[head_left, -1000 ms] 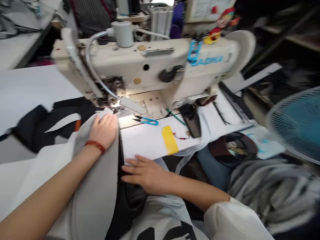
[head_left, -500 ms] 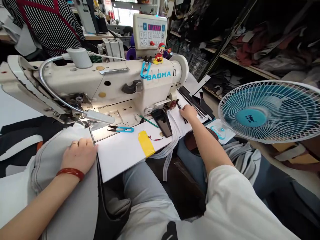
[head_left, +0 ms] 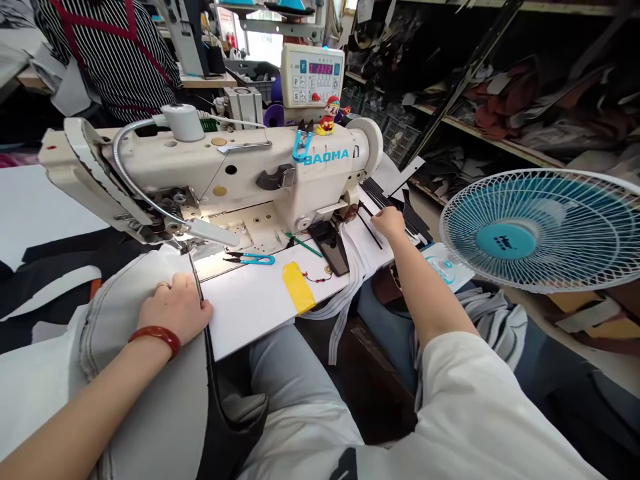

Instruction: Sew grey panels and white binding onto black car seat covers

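My left hand (head_left: 175, 308), with a reddish-brown bangle at the wrist, rests on a large grey sewn fabric piece (head_left: 160, 407). Its fingers are bent at the piece's black edge, thumb over that edge. The far end of the piece lies under the needle area of a white sewing machine (head_left: 320, 177). My right hand (head_left: 389, 221) reaches past the machine's right end, fingers drawn together, beside thin black strips (head_left: 371, 230). Whatever its fingertips hold is hidden. Blue thread snips (head_left: 255, 259) and a green-handled tool (head_left: 306, 245) lie on the white tabletop (head_left: 240, 307).
A fan (head_left: 505, 241) stands close to my right arm. Yellow tape (head_left: 299, 288) is stuck on the tabletop; pale ribbons (head_left: 345, 300) hang over its front edge. A control box (head_left: 313, 77) rises behind the machine. Another person (head_left: 110, 53) is at the back left.
The view has turned slightly, so the machine appears further right. My right hand has shifted a little away from a loose black strip, now visible left of it. My left thumb sticks out more.
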Available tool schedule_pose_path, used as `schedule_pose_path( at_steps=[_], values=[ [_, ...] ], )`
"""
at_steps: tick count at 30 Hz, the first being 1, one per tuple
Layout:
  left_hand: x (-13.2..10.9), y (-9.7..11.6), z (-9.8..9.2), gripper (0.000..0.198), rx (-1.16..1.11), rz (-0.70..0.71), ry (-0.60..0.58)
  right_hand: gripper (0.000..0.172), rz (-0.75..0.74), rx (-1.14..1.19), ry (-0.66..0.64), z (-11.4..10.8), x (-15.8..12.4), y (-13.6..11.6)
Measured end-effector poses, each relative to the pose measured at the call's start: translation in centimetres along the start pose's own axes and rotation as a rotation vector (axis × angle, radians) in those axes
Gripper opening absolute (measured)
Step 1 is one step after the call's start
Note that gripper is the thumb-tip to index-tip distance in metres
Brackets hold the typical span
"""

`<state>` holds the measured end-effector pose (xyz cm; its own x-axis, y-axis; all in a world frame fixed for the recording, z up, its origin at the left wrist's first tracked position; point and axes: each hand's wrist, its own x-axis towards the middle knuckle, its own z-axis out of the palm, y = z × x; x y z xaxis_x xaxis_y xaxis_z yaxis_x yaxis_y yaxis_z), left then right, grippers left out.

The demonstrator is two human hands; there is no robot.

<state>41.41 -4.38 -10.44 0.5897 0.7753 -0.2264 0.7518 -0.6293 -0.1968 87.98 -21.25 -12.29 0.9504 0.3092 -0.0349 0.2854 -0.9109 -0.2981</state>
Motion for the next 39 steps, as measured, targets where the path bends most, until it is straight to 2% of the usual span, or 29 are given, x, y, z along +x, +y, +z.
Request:
schedule_pose_path(
  at_steps=[7, 10, 12, 14, 16, 18, 20, 22, 26, 29, 34, 39],
  values=[
    [-0.1, 0.0, 0.3, 0.032, -0.002, 0.013, 0.029, 0.033, -0.030, 0.071, 0.091, -0.8, 0.3, 1.9],
    [-0.1, 0.0, 0.4, 0.035, -0.001, 0.000, 0.032, 0.031, -0.058, 0.070, 0.103, -1.1, 0.9, 2.2],
    [-0.1, 0.0, 0.5, 0.036, -0.002, 0.000, 0.027, 0.030, -0.087, 0.055, 0.148, -1.1, 1.5, 2.4],
    [0.0, 0.0, 0.5, 0.037, 0.002, 0.001, 0.025, 0.037, -0.098, -0.011, 0.212, -1.1, 2.2, 3.0],
    [0.0, 0.0, 0.5, 0.038, 0.009, 0.001, 0.031, 0.059, -0.080, -0.121, 0.168, -1.0, 3.0, 3.8],
    [0.1, -0.1, 0.5, 0.039, 0.013, -0.001, 0.037, 0.068, -0.065, -0.216, 0.038, -1.0, 3.7, 4.7],
    [0.1, -0.2, 0.6, 0.040, 0.006, 0.004, 0.036, 0.055, -0.077, -0.256, -0.051, -1.1, 4.1, 5.4],
    [0.2, -0.3, 0.7, 0.041, -0.007, 0.012, 0.035, 0.040, -0.089, -0.282, -0.035, -1.5, 4.2, 5.6],
    [0.4, -0.4, 1.0, 0.039, -0.018, 0.029, 0.064, 0.037, -0.123, -0.334, 0.095, -1.8, 3.4, 4.6],
    [0.3, -0.2, 1.0, 0.035, 0.002, 0.034, 0.072, 0.041, -0.176, -0.346, 0.184, -0.8, 1.9, 3.0],
    [0.1, 0.0, 0.8, 0.032, 0.027, 0.038, 0.073, 0.068, -0.264, -0.281, 0.039, 1.6, -0.2, 0.4],
    [0.1, -0.1, 0.9, 0.034, 0.008, 0.043, 0.066, 0.053, -0.199, -0.182, 0.028, 0.7, 0.1, 0.4]
  ],
)
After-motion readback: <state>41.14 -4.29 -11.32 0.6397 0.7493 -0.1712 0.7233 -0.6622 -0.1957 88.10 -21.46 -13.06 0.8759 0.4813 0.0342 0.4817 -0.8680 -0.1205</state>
